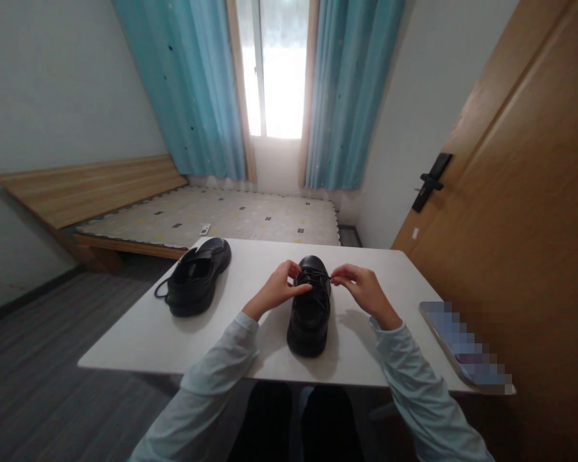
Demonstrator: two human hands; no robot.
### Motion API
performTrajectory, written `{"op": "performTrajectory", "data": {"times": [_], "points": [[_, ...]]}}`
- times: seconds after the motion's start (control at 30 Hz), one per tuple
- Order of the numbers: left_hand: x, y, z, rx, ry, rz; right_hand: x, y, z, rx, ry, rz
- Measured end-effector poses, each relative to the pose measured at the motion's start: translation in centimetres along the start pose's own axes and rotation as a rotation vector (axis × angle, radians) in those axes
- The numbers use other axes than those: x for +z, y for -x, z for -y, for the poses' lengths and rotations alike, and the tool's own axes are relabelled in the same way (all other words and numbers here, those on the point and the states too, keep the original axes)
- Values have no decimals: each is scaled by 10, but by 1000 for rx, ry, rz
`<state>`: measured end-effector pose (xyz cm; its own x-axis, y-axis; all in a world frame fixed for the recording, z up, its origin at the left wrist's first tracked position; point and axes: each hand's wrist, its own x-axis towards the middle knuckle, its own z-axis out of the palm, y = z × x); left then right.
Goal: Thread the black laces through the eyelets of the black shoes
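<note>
A black lace-up shoe stands upright on the white table in front of me, its heel towards me and its toe pointing away. My left hand rests against the shoe's left side, thumb over the lacing and fingers curled by the eyelets; what they grip there is too small to make out. Off the right side, my right hand pinches a black shoelace between thumb and fingertips. The matching black shoe sits apart at the table's left, a lace loop hanging out behind its heel.
The white table holds a flat, pixelated device along its right edge. Beyond it is a bed with a small white object on it. A wooden door with a black handle stands close on the right.
</note>
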<state>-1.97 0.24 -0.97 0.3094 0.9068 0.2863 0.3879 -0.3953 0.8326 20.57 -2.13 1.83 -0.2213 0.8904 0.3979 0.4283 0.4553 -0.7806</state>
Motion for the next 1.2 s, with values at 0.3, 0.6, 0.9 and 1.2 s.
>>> {"op": "performTrajectory", "data": {"times": [0.3, 0.6, 0.9, 1.2], "points": [[-1, 1, 1, 13, -5, 0, 2, 0, 4, -146, 212, -46], [-1, 2, 1, 19, -3, -2, 5, 1, 7, -195, 266, -49], [-1, 2, 3, 22, -8, 0, 5, 3, 7, -201, 260, -53], [-2, 3, 4, 28, -11, 0, 10, 5, 11, -224, 254, -41]]}}
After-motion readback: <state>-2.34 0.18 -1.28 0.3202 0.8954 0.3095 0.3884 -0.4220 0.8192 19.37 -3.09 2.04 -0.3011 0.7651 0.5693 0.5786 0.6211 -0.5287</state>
